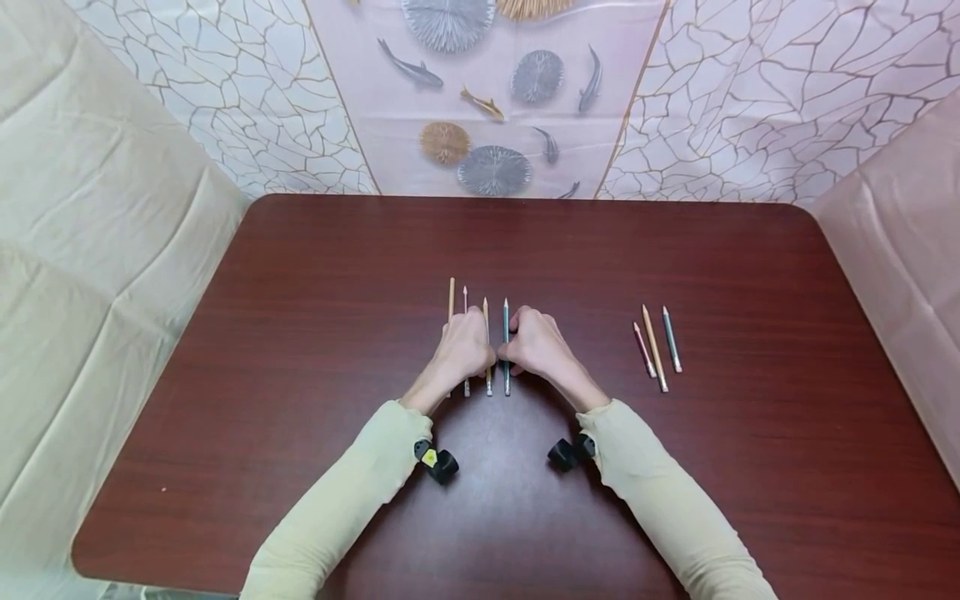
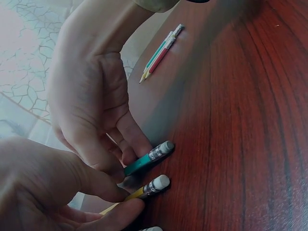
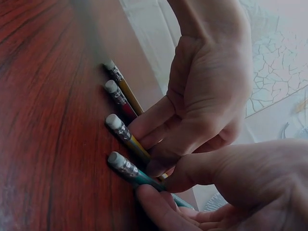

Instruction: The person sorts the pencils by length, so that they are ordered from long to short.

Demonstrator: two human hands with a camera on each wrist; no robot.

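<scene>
Several pencils lie roughly parallel near the middle of the table, erasers toward the person. My left hand (image 1: pixel 467 343) pinches the yellow pencil (image 3: pixel 137 148) just ahead of its eraser end. Right beside it, my right hand (image 1: pixel 537 340) grips the teal pencil (image 1: pixel 506 313) between thumb and fingers, its white eraser (image 3: pixel 114 159) close to the tabletop. The two hands nearly meet, thumbs side by side. Partly covered by the left hand are a red pencil (image 3: pixel 124 106) and, farthest left, another yellow pencil (image 1: pixel 452 293).
On the right part of the brown table (image 1: pixel 750 467) lie a short red pencil (image 1: pixel 643 348), a longer yellow pencil (image 1: pixel 654 347) and a teal pencil (image 1: pixel 671 338). Patterned cloth (image 1: pixel 247 108) hangs behind the table's far edge.
</scene>
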